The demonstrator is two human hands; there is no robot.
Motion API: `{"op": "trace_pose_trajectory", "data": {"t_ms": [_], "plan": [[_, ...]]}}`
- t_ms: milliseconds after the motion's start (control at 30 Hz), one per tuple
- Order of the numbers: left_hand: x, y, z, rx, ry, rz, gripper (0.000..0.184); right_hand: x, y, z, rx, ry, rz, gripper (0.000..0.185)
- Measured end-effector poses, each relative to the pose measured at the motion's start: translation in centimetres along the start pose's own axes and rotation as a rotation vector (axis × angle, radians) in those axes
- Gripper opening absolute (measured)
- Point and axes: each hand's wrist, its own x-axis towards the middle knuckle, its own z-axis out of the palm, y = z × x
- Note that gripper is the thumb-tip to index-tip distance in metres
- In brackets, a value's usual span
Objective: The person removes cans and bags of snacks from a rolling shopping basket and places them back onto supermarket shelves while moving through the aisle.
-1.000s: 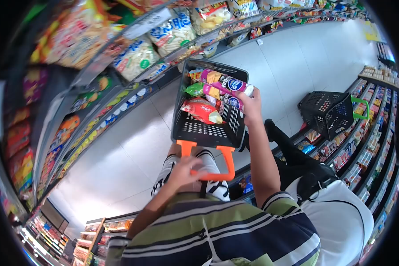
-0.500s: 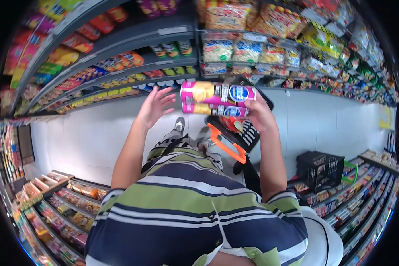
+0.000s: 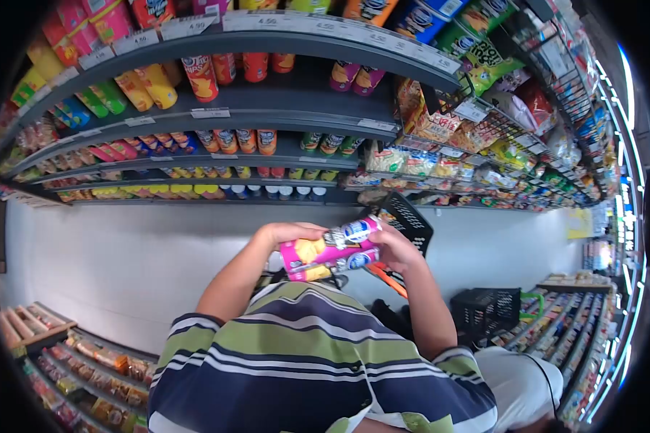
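Two purple-pink chip cans (image 3: 330, 244) lie sideways, one beside the other, in front of my striped shirt. My right hand (image 3: 397, 249) is wrapped round their blue-and-white ends. Against the upper can rests my left hand (image 3: 292, 234), at its left and upper side; its fingers are partly hidden behind the can. Behind my right hand is a black shopping basket (image 3: 409, 220), partly covered, with its orange handle (image 3: 388, 278) showing below the cans.
Shelves (image 3: 282, 114) of canned chips run along the far side, with bagged snacks (image 3: 440, 126) at the right. Another black basket with a green handle (image 3: 486, 309) is at the lower right, near a person in white (image 3: 518, 382). Low shelves (image 3: 101, 368) stand at lower left.
The two cans have come out of the basket and closer to my body. My left hand has left the orange handle and moved onto the cans. The view has turned toward the chip shelves.
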Motion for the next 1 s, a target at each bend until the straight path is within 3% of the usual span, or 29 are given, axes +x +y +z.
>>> {"op": "trace_pose_trajectory", "data": {"t_ms": [133, 233, 333, 433, 500, 633, 767, 1000], "plan": [[-4.6, -1.3, -3.9, -0.203, -0.213, 0.140, 0.082, 4.2, -3.8, 6.7, -0.220, 0.080, 0.147, 0.054], [-7.4, -1.5, -4.3, -0.311, -0.016, 0.271, 0.080, 6.0, -5.9, 10.5, -0.477, 0.140, 0.087, 0.058], [-9.5, -1.5, -3.3, -0.548, -0.200, 0.370, 0.086, 7.1, -5.9, 12.3, -0.297, 0.131, -0.039, 0.054], [-10.1, -3.0, -3.3, -0.708, -0.097, 0.442, 0.084, 8.4, -2.4, 12.4, 0.085, 0.141, -0.224, 0.052], [-9.9, -3.2, -3.7, -0.700, -0.042, 0.502, 0.083, 9.9, 1.5, 11.2, 0.328, 0.128, -0.240, 0.046], [-8.7, -2.4, -4.4, -0.571, 0.075, 0.493, 0.083, 9.5, 4.3, 14.2, 0.108, 0.235, -0.357, 0.035], [-5.3, -1.4, -3.9, -0.543, 0.098, 0.450, 0.078, 8.6, 2.6, 11.0, 0.043, 0.266, -0.331, 0.039], [-0.5, 5.7, 0.8, -0.362, 0.274, 0.543, 0.054, 6.1, -3.8, 7.4, -0.018, 0.413, -0.649, 0.049]]}}
